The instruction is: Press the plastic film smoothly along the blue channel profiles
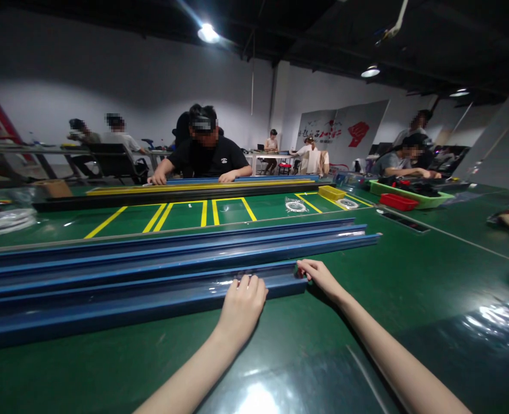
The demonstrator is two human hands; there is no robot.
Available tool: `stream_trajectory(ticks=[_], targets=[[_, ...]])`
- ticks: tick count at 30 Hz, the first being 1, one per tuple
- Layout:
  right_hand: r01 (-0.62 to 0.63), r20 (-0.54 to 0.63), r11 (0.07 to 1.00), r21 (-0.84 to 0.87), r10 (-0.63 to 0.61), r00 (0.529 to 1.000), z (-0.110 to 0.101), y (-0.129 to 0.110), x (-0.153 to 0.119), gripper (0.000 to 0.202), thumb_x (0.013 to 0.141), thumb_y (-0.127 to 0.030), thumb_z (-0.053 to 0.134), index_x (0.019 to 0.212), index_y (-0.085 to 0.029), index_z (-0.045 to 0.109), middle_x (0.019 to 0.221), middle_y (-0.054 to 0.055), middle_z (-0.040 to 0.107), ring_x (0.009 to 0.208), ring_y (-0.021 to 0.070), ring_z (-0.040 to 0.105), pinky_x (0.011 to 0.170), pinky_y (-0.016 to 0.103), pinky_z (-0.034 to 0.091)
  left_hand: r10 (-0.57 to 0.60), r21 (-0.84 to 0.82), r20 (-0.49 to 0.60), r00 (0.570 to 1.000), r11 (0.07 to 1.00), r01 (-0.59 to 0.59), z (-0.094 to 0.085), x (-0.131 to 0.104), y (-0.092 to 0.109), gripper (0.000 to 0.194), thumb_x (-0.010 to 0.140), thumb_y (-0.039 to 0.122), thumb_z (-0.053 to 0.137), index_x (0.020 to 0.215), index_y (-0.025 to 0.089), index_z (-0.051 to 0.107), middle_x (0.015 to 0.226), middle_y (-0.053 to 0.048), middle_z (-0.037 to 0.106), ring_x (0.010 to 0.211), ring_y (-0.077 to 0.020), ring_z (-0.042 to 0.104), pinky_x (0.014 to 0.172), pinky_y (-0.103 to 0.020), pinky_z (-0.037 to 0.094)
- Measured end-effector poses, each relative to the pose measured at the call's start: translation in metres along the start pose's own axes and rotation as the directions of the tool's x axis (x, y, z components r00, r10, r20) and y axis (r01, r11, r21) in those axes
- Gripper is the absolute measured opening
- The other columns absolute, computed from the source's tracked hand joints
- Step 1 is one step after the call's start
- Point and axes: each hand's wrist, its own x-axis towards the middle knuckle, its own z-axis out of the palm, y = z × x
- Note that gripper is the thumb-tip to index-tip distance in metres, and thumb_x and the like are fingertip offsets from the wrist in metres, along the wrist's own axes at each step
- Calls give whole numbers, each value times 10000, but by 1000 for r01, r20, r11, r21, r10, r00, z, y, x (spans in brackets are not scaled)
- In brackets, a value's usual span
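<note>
Person's left hand grips nearest blue channel over its 6 o'clock rim, fingers together; right hand, arm slanting from 5 o'clock, pinches its 3 o'clock end.

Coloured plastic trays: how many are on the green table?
3: a yellow tray near the right end of the far yellow strip, a red tray farther right, and a light green tray just behind the red one. Others may be hidden.

A red tray sits just beside a green tray holding dark items.
</note>
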Motion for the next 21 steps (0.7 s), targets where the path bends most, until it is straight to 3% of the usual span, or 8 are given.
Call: stream_trajectory(ticks=[8, 14, 21], targets=[[36, 46, 994, 100, -41, 998, -6, -3, -3, 278, 698, -436, 518, 625, -168, 518, 593, -15, 517, 571, 100, 459, 558, 229, 358, -11, 11, -60, 998, 1000, 11, 1, -10, -6, 182, 819, 184, 424, 955, 161, 541, 732, -31, 567, 685, -166, 508, 608, -294, 340], [26, 70, 991, 134, -36, 997, -7, -4, -5, 262, 707, -427, 525, 671, -168, 543, 628, -3, 554, 608, 112, 493, 591, 236, 378, -26, -28, -79, 997, 999, 23, 2, -10, -7, 157, 823, 204, 424, 900, 144, 547, 708, -27, 553, 670, -155, 499, 611, -288, 332], [42, 60, 998, 47, -45, 997, -3, 0, -2, 267, 717, -421, 499, 651, -167, 547, 627, 3, 556, 632, 131, 512, 633, 247, 387, 0, -15, -47, 999, 1000, 0, 4, -10, -7, 166, 846, 193, 379, 825, 147, 537, 671, -22, 529, 640, -154, 490, 583, -292, 311]])
